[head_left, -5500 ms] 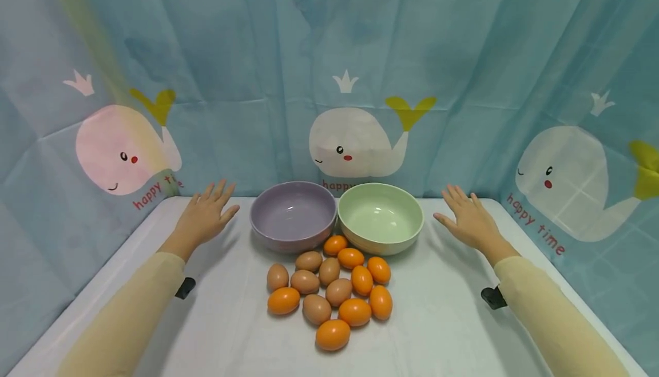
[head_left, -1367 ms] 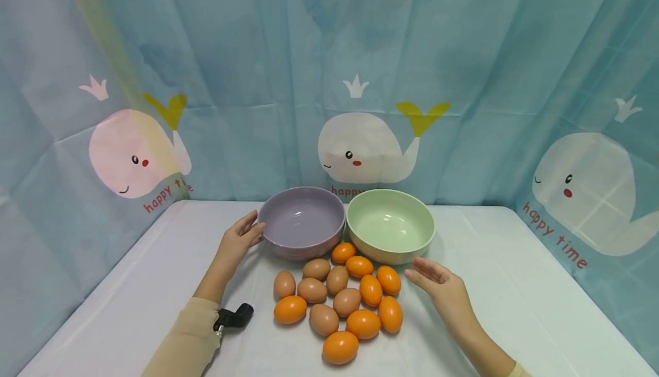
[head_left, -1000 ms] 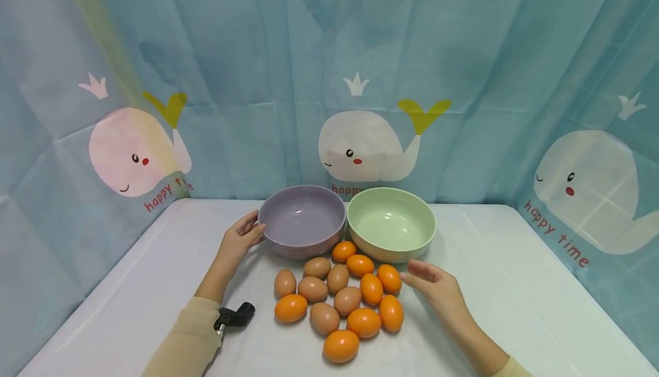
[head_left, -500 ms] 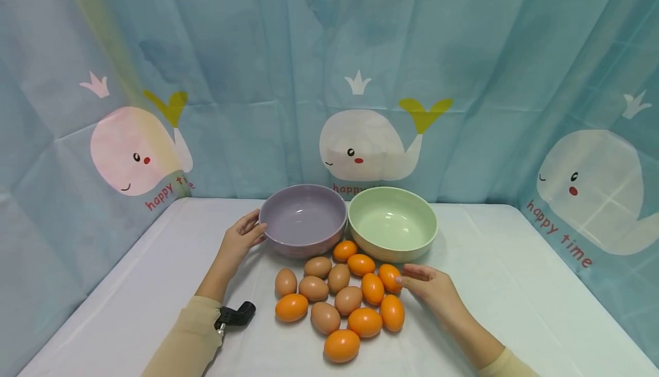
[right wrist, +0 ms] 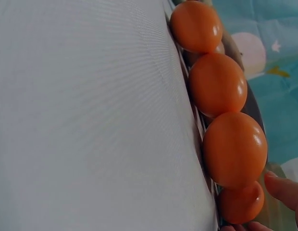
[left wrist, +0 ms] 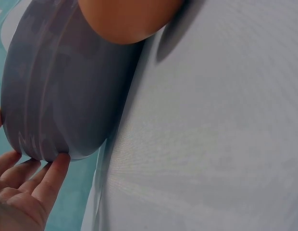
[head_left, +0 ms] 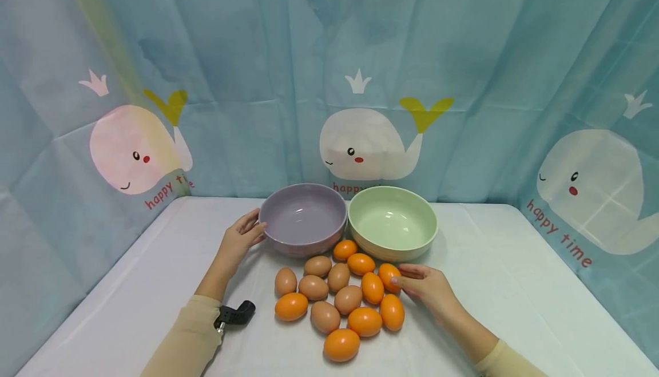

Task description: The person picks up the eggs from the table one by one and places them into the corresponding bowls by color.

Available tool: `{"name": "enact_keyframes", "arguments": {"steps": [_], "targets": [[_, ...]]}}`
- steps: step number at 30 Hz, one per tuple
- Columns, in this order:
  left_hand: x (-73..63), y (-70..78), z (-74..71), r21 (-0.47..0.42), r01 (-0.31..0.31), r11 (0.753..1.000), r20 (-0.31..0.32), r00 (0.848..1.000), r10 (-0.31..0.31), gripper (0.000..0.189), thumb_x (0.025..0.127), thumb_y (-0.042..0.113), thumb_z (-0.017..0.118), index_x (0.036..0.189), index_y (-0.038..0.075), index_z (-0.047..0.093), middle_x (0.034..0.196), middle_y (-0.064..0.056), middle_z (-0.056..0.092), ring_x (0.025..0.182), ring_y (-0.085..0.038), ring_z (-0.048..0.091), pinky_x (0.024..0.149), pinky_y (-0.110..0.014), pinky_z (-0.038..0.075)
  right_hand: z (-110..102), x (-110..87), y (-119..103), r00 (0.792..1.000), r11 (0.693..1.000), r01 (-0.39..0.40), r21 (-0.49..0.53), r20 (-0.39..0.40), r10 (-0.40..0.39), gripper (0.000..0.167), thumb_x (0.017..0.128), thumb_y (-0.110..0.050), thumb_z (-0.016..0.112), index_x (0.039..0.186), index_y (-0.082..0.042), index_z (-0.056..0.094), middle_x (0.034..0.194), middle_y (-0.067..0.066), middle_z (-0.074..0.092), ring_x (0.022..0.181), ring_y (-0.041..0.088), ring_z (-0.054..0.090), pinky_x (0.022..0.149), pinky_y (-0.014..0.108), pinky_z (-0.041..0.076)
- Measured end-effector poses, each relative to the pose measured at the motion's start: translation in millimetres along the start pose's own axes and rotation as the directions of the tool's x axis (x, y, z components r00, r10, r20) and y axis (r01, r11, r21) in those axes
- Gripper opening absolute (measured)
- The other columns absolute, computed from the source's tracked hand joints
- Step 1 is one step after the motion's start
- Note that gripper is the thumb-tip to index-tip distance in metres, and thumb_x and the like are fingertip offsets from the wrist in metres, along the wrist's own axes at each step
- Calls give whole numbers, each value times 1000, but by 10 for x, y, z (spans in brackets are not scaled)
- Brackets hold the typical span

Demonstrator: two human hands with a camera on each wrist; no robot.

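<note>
My left hand (head_left: 238, 242) rests its fingertips (left wrist: 56, 166) against the outer wall of the purple bowl (head_left: 304, 217), at its left side; the thumb touches the wall too. My right hand (head_left: 427, 287) is at the right edge of the egg group and pinches an orange egg (head_left: 387, 274) between thumb and fingers. The right wrist view has the thumb (right wrist: 279, 186) on one side of this egg (right wrist: 239, 204) and fingertips at its other side. Several brown eggs (head_left: 313, 288) and orange eggs (head_left: 364, 321) lie close together before the bowls.
A pale green bowl (head_left: 393, 217) stands right beside the purple one at the back of the white table (head_left: 515, 285). Behind it hangs a blue curtain (head_left: 288, 79) with whale prints. A black wrist mount (head_left: 238, 313) sticks out from the left sleeve.
My right hand came from the right back of the table down to the orange egg and took hold of it. The left hand came to the purple bowl and has stayed there.
</note>
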State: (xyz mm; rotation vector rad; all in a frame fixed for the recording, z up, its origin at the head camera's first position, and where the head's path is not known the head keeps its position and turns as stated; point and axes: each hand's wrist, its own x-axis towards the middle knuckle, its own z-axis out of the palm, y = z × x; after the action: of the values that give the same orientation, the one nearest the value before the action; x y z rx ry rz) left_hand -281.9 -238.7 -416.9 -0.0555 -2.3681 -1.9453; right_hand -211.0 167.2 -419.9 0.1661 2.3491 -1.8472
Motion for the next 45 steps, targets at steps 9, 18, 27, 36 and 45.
{"name": "enact_keyframes", "arguments": {"steps": [9,18,27,36,45], "targets": [[-5,7,2,3,5,1000,1,1000,-5,70,100,30,61,157,8,27,163,-12,28,150,-30,31,97,-17,55,44,17,-20,1000,999,-22,-28,-22,21,55,84,-18,80,129,6,61,126,21,67,98,12,67,85,28,62],[5,32,-4,-23,5,1000,4,1000,-5,68,100,27,61,157,9,28,163,-11,29,150,-29,32,96,-17,55,55,39,-59,1000,999,8,-42,-5,-8,53,84,-13,79,128,10,60,122,21,68,97,12,66,78,21,60],[7,38,1,-24,-2,1000,13,1000,2,68,101,28,59,157,8,27,164,-11,28,150,-29,32,103,-27,52,43,72,-47,1000,995,12,-99,-10,-13,51,85,-17,78,127,7,63,126,20,68,96,11,67,78,22,60],[2,47,14,-31,6,999,10,1000,-6,64,102,23,58,157,8,28,164,-11,28,150,-29,33,102,-26,53,39,61,-52,1000,995,0,-103,-28,-3,49,84,-17,79,125,6,65,123,19,70,88,8,66,72,19,58],[-11,33,15,-28,17,999,-1,1000,-17,62,102,21,57,157,9,29,163,-10,29,149,-29,33,101,-24,54,30,17,-82,1000,996,-2,-93,-30,-1,49,84,-17,79,125,5,65,122,19,70,85,9,67,73,21,61]]}}
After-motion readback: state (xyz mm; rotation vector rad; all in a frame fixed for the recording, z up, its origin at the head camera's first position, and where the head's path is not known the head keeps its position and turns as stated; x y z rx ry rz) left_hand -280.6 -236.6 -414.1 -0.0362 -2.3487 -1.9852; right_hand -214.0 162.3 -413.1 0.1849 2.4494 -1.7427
